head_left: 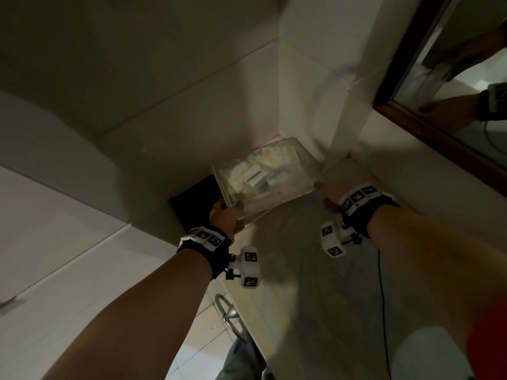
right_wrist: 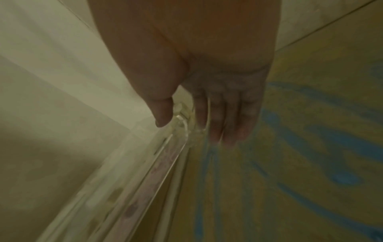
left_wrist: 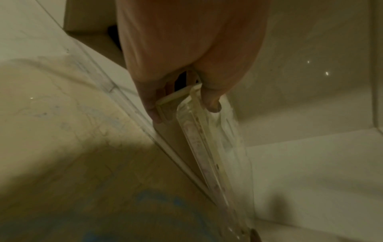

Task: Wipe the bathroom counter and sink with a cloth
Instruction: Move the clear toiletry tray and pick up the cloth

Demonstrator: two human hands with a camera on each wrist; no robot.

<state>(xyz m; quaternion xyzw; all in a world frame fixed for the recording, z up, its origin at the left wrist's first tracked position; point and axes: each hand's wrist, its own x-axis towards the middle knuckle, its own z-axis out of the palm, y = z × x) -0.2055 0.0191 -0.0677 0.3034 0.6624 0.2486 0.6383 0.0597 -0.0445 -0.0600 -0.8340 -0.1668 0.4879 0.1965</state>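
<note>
While no cloth shows in any view, the left hand [head_left: 225, 215] and right hand [head_left: 330, 194] pinch opposite ends of a clear box [head_left: 263, 174], its long axis spanning between them over the counter [head_left: 301, 270] corner.

Storage box [head_left: 270, 171]: clear hard plastic, glossy.
Counter [head_left: 301, 283]: pale veined stone, smooth.
Wall tiles [head_left: 178, 105]: white, glossy.
Mirror frame [head_left: 428, 127]: dark polished wood.
Towel ring [head_left: 231, 318]: shiny metal.
</note>
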